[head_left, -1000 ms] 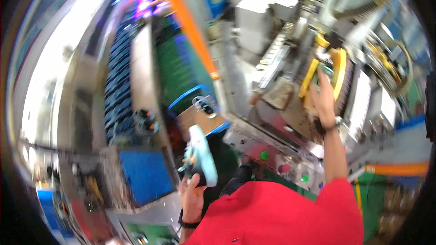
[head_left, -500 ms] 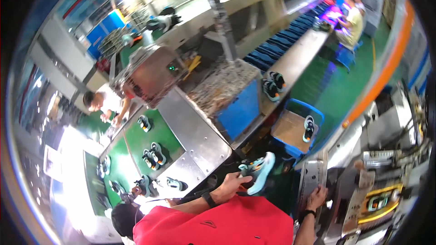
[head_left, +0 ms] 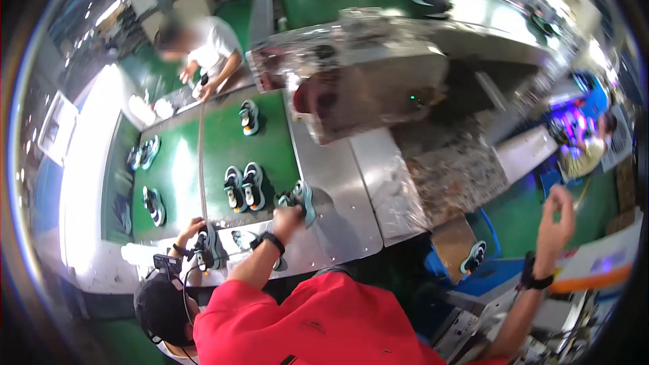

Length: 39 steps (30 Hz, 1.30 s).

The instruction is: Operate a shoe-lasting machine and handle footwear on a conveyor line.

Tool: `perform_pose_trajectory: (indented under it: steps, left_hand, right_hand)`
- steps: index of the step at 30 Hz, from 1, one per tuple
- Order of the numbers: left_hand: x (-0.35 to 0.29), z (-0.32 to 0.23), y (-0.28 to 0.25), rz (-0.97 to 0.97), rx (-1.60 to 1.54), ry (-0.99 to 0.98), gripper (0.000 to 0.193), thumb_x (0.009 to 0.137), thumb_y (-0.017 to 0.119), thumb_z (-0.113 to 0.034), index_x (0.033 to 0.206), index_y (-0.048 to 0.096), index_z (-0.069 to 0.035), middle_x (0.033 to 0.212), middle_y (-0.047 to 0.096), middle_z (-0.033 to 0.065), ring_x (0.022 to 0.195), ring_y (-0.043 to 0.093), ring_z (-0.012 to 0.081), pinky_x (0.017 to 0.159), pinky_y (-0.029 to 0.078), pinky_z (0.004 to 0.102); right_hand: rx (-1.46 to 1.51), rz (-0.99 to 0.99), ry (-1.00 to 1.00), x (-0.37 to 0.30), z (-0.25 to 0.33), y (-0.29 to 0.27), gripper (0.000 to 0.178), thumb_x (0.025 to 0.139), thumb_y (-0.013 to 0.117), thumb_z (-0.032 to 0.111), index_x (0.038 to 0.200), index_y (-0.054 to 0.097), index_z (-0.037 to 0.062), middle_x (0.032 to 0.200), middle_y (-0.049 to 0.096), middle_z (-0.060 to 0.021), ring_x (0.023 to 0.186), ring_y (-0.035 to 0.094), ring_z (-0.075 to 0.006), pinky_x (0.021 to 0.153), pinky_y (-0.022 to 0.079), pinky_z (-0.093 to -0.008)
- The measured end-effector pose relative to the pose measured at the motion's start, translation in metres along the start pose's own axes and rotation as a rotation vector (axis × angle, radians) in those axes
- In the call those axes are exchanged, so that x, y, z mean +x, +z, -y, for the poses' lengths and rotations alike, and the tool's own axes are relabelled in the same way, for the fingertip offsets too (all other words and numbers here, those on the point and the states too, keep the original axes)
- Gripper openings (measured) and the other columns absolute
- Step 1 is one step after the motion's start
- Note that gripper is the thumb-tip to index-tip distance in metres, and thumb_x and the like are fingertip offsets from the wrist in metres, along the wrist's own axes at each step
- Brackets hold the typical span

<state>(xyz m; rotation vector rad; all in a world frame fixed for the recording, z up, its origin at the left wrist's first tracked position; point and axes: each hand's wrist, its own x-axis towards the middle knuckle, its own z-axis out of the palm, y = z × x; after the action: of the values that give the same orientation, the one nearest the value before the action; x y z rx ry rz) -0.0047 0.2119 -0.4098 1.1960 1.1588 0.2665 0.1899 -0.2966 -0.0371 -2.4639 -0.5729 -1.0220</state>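
My left hand (head_left: 289,222) grips a pale teal and dark sneaker (head_left: 307,201) over the near edge of the green conveyor belt. Whether the sneaker touches the metal border there, I cannot tell. Just left of it, a pair of black and white sneakers (head_left: 253,188) stands on the belt. Below them, another sneaker (head_left: 243,238) on the metal edge is partly hidden by my left forearm. Out to the right, my right hand (head_left: 558,222) is raised in the air. It holds nothing, with its fingers loosely bent and apart.
More sneakers (head_left: 249,117) stand on the belt (head_left: 179,192). A capped co-worker at lower left touches a sneaker (head_left: 206,246); another person (head_left: 213,51) works across the belt. A plastic-wrapped machine (head_left: 372,88) stands ahead. A blue-framed cart (head_left: 449,243) at right carries a sneaker (head_left: 474,257).
My view has turned left. My left hand has carried the sneaker from beside the metal table to the belt's edge. My right hand has left the machine at right and risen.
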Motion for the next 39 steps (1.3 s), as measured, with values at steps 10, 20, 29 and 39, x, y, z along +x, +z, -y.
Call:
perform_pose_trajectory:
  steps: [10,20,29,39]
  left_hand:
    - [0.257,-0.105,-0.011,-0.141,-0.056,0.058,0.035,0.077,0.074,-0.026,0.090,0.063,0.005,0.078,0.065,0.0146,0.058,0.061,0.0249,0.050,0.050,0.0371]
    - [0.313,-0.118,0.034,-0.033,0.279,0.482,0.088,0.085,0.071,-0.042,0.144,0.029,0.009,0.133,0.052,0.0320,0.121,0.055,0.0385,0.100,0.046,0.0399]
    - [0.064,0.050,0.093,0.652,0.311,0.709,0.038,0.093,0.064,-0.021,0.120,0.061,0.005,0.111,0.067,0.0162,0.094,0.065,0.0200,0.077,0.052,0.0321]
    - [-0.182,-0.187,0.198,1.863,-0.421,-0.195,0.079,0.091,0.060,-0.052,0.148,0.033,-0.003,0.144,0.046,0.0129,0.132,0.046,0.0316,0.111,0.037,0.0476]
  right_hand:
    - [-0.295,0.351,-0.742,0.290,0.166,0.186,0.084,0.066,0.055,-0.024,0.142,0.047,0.0116,0.151,0.040,-0.0081,0.136,0.042,-0.0304,0.111,0.038,-0.0384]
    - [-0.364,0.372,-1.047,0.339,0.178,0.260,0.050,0.074,0.065,-0.010,0.123,0.055,-0.0039,0.136,0.053,-0.0172,0.125,0.051,-0.0360,0.104,0.042,-0.0440]
    - [-0.139,0.126,-0.814,0.333,0.166,0.220,0.054,0.073,0.075,-0.002,0.125,0.061,0.0055,0.125,0.062,-0.0153,0.112,0.062,-0.0322,0.096,0.049,-0.0365]
    - [0.560,-0.176,0.129,0.195,0.104,-0.008,0.034,0.089,0.070,0.029,0.104,0.068,-0.0016,0.088,0.068,-0.0048,0.075,0.063,-0.0105,0.059,0.051,-0.0250]
